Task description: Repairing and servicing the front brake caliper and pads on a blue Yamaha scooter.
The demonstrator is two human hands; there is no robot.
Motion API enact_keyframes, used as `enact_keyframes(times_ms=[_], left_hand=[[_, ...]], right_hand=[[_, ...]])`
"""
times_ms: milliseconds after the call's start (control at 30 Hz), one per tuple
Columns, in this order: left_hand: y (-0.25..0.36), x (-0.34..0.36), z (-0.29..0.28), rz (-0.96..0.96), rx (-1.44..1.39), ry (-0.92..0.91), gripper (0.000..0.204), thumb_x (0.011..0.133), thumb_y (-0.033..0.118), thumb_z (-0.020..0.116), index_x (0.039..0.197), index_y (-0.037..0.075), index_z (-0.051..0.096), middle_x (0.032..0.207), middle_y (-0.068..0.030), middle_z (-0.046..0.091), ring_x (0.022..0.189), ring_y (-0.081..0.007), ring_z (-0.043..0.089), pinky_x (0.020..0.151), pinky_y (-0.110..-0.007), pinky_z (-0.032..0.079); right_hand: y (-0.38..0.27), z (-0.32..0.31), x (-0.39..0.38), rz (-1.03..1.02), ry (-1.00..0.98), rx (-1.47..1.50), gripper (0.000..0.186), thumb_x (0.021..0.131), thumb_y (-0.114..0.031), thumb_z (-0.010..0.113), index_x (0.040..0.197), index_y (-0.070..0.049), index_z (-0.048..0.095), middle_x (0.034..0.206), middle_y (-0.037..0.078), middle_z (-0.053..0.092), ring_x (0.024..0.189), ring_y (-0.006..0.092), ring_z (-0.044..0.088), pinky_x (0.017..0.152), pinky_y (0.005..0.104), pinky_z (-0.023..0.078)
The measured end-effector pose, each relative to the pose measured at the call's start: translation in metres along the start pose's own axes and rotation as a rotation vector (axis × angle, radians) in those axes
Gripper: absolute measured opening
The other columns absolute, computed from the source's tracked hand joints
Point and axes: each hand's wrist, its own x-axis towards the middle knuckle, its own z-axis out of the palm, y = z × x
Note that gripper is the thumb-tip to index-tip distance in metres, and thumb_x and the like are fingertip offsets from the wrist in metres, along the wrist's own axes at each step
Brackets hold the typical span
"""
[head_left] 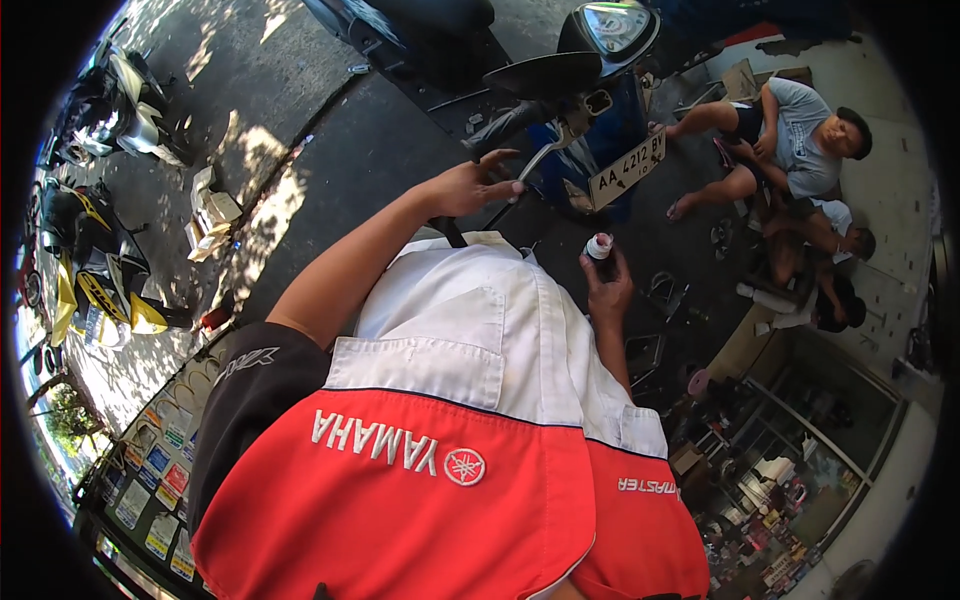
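Bottle (599, 247) sits gripped in right hand (609, 287), left hand (465, 190) loosely open at silver lever (541, 160).

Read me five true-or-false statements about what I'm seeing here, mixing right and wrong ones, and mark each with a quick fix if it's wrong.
1. The right hand holds a small bottle. True.
2. The left hand is tucked inside a pocket. False: it is out at the tip of a metal lever; whether it touches is hard to tell.
3. The blue scooter carries a white plate. True.
4. The person in the grey shirt is standing. False: that person is seated.
5. Cardboard lies on the ground to the left. True.
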Motion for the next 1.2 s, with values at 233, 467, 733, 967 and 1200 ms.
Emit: enact_keyframes(times_ms=[233,467,733,967,1200], left_hand=[[0.006,0.054,0.046,0.362,0.010,0.303,0.087,0.100,0.053,0.062,0.161,0.005,0.023,0.154,-0.0261,0.043,0.140,-0.0364,0.048,0.115,-0.043,0.037],[0.003,0.059,0.053,0.254,-0.534,0.170,0.083,0.103,0.049,0.059,0.162,0.005,0.019,0.152,-0.0218,0.045,0.137,-0.0289,0.051,0.112,-0.038,0.041],[-0.020,0.058,0.047,0.044,-0.698,0.020,0.047,0.108,0.041,0.051,0.138,0.005,0.062,0.085,-0.0032,0.062,0.075,-0.0132,0.055,0.070,-0.027,0.047],[-0.046,0.034,0.043,0.083,-0.947,0.043,0.030,0.107,0.029,0.057,0.117,0.004,0.071,0.083,-0.0018,0.065,0.076,-0.0122,0.061,0.070,-0.028,0.050],[-0.064,0.042,0.066,0.195,-0.985,0.104,0.032,0.104,0.034,0.062,0.114,0.005,0.071,0.090,-0.0019,0.068,0.078,-0.0125,0.061,0.071,-0.027,0.048]], right_hand=[[-0.003,-0.019,-0.009,0.028,0.052,-0.030,0.056,0.085,-0.010,0.083,0.135,0.003,0.061,0.126,0.015,0.070,0.115,0.0215,0.068,0.101,0.0352,0.052],[0.007,-0.034,-0.020,0.054,0.068,-0.035,0.060,0.084,-0.008,0.084,0.137,0.005,0.059,0.128,0.018,0.069,0.116,0.0236,0.067,0.101,0.0361,0.052],[0.001,-0.037,-0.021,0.091,-0.046,-0.124,0.059,0.084,-0.007,0.084,0.137,0.004,0.059,0.129,0.017,0.068,0.117,0.0237,0.067,0.101,0.0352,0.052],[-0.019,-0.040,-0.025,0.075,-0.080,-0.234,0.055,0.083,-0.008,0.084,0.133,0.003,0.063,0.124,0.015,0.072,0.114,0.0221,0.068,0.102,0.0358,0.051],[-0.013,-0.046,-0.043,0.016,-0.117,-0.289,0.053,0.084,-0.007,0.083,0.132,0.003,0.063,0.123,0.016,0.072,0.112,0.0227,0.069,0.101,0.0361,0.051]])
